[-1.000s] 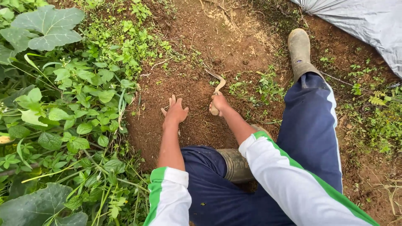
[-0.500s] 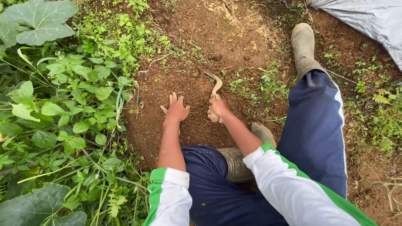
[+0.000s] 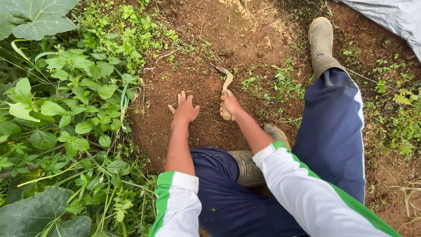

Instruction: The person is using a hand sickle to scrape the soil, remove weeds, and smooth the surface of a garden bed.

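A curved sickle with a pale wooden handle is gripped by the closed right hand, its blade touching crumbly brown soil. The left hand is pressed flat, fingers spread, holding nothing. Since earlier, the sickle is raised slightly farther. Leafy weeds are massed at the left.

The left hand lies flat on the dirt patch. Just to its right, the right hand has its grip around the handle of a small sickle, and the blade goes up and away from that grip. Leafy plants lie left of the left hand. A few small weeds lie right of the grip, and a boot is farther right and ahead. A tarp lies past the boot.
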